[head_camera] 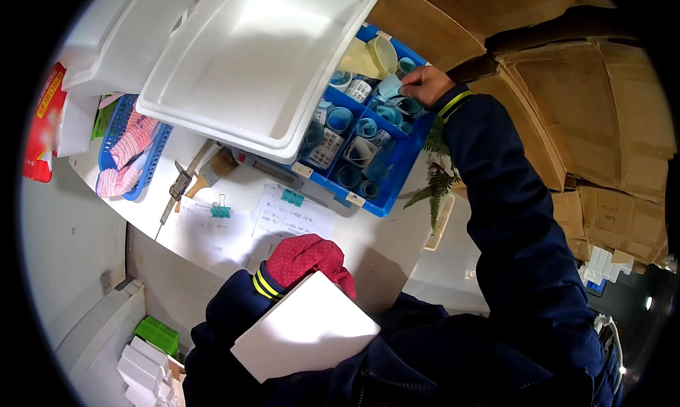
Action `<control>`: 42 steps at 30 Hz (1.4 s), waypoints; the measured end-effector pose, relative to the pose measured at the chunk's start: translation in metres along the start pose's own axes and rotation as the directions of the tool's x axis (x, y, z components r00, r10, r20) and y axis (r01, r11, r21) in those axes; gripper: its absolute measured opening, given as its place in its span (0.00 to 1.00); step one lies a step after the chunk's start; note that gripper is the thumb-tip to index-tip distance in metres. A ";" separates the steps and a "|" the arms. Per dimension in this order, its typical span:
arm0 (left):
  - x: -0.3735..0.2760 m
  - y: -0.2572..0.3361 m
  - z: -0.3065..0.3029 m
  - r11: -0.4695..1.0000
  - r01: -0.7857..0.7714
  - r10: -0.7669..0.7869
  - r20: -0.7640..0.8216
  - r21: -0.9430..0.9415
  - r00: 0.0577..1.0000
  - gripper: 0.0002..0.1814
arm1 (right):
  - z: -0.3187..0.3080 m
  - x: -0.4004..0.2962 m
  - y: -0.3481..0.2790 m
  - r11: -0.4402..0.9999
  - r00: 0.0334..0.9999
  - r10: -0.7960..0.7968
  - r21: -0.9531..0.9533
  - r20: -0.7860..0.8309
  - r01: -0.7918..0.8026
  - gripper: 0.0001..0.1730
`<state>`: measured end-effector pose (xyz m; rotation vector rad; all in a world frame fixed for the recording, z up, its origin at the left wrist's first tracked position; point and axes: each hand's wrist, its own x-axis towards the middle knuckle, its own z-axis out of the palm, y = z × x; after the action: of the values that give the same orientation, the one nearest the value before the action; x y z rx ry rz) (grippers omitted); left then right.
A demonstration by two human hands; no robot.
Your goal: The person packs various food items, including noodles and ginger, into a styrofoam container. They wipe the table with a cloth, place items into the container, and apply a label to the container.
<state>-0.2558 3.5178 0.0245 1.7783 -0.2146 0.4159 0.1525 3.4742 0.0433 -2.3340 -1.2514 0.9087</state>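
Observation:
My left hand (311,261), in a red dotted glove, holds a plain white box (313,330) against my front. The box hides some of the fingers. My bare right hand (426,85) reaches over the far right side of a blue divided plastic bin (390,208). Between its thumb and fingers is a pale blue piece of label material (389,87). Beneath that piece, rolls of blue-backed labels (390,115) stand and lie in the compartments, some bearing printed writing. A yellowish translucent cup (383,55) lies tilted at the bin's back.
A white foam box (249,51) overhangs the bin's left side. Nearer lie a caliper (180,183), a flat brush (212,169) and handwritten sheets (287,216) with teal binder clips. A blue basket (151,165) holds striped gloves. Fern leaves (436,192) and cardboard boxes (563,115) are at right.

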 end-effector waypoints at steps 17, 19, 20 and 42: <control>-0.001 -0.001 -0.001 0.996 0.034 -0.037 0.030 0.083 0.999 0.13 | 0.005 0.000 0.035 0.832 0.968 0.053 0.547 -0.246 0.093 0.12; -0.002 -0.002 0.000 0.996 0.071 -0.074 0.053 0.052 0.996 0.13 | 0.003 -0.001 0.031 0.845 0.973 0.057 0.530 -0.224 0.073 0.12; -0.003 -0.003 0.000 0.996 0.082 -0.084 0.059 0.039 0.995 0.12 | 0.003 -0.002 0.029 0.851 0.975 0.059 0.522 -0.213 0.062 0.11; 0.010 0.020 0.003 0.715 0.527 -0.667 -0.221 -0.460 0.712 0.20 | 0.020 -0.118 -0.063 0.151 0.989 0.126 0.987 -0.081 0.061 0.09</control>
<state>-0.2535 3.5105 0.0452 1.2621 0.5436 0.1994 0.0526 3.4111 0.1083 -1.2133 -0.2113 1.0579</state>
